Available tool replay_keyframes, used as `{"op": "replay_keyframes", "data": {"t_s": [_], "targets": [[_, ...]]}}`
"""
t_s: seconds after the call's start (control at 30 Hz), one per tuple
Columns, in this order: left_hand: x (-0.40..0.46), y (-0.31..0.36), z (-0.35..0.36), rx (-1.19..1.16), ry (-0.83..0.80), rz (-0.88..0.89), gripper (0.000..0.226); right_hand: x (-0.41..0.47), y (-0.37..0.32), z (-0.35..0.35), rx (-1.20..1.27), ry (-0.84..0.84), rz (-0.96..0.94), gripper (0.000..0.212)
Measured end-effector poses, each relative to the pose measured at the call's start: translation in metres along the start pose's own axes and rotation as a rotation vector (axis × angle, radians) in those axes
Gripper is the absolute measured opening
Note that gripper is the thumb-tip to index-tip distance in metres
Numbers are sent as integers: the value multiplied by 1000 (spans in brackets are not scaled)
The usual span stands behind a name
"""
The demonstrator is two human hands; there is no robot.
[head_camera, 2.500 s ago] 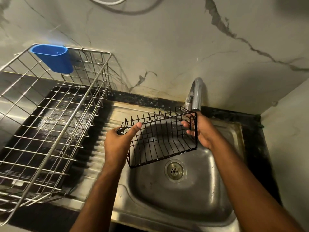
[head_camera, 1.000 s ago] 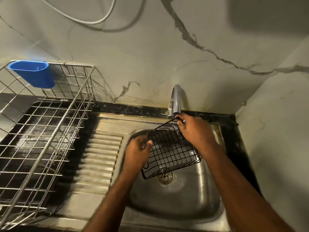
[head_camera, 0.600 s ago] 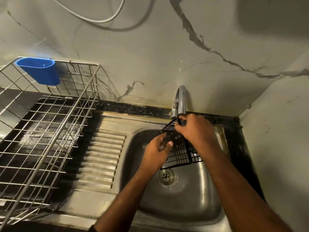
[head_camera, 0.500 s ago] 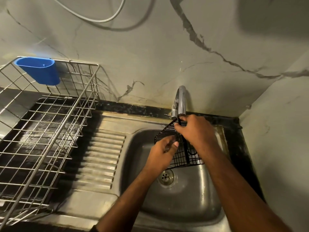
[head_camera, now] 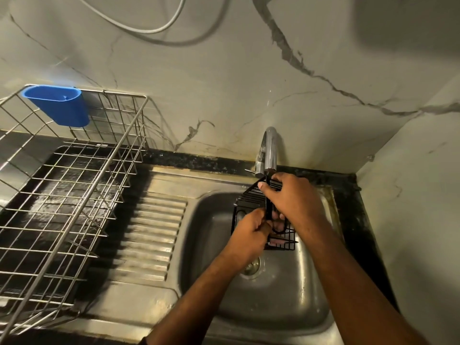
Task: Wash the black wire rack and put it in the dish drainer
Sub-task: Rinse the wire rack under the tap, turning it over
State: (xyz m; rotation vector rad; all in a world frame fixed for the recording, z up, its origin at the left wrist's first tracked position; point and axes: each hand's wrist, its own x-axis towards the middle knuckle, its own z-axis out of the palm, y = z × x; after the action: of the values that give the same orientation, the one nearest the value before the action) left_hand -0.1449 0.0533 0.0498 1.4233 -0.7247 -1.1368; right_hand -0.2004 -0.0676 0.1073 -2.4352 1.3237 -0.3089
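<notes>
Much of the black wire rack (head_camera: 251, 199) is hidden behind the two hands, so its full shape cannot be made out; only a fan of thin black wires at the upper left and a lower corner of grid at the right are seen. It is held tilted over the basin of the steel sink (head_camera: 281, 302), directly beneath the spout of the chrome tap (head_camera: 270, 150). Whether water is running cannot be told. The right hand (head_camera: 296, 200) is curled over the rack's upper part, its grip closed on the wires, the thumb tip pressed near the top edge. The left hand (head_camera: 249, 239) is clenched around a dark vertical bar at the rack's lower middle; its fingers are largely hidden. The drain (head_camera: 252, 266) is partly covered by the left wrist. To the left, on the dark counter (head_camera: 199, 164), a steel wire dish drainer (head_camera: 82, 195) is seen, cut off by the left edge, with a blue plastic cup (head_camera: 58, 105) hooked on its back rim. A white cable (head_camera: 149, 29) is looped on the marble wall above.
</notes>
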Motion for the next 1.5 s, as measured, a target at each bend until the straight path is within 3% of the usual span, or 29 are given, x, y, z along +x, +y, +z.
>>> {"op": "replay_keyframes", "data": {"t_s": [0.17, 0.27, 0.5, 0.9, 1.5], "targets": [[-1, 8, -6, -83, 161, -121, 26, -7, 12, -12, -120, 44, -57, 25], [-2, 12, -13, -68, 206, -138, 27, -6, 24, -11, -35, 83, -63, 20], [-5, 18, -16, 66, 325, -71, 25, -4, 31, 3, 201, 4, -126, 28], [-7, 26, -25, 81, 351, -83, 27, -3, 35, 14, 228, 54, -101, 24], [-2, 35, -38, 104, 305, -133, 29, -11, 34, 9, 264, -3, -88, 24]]}}
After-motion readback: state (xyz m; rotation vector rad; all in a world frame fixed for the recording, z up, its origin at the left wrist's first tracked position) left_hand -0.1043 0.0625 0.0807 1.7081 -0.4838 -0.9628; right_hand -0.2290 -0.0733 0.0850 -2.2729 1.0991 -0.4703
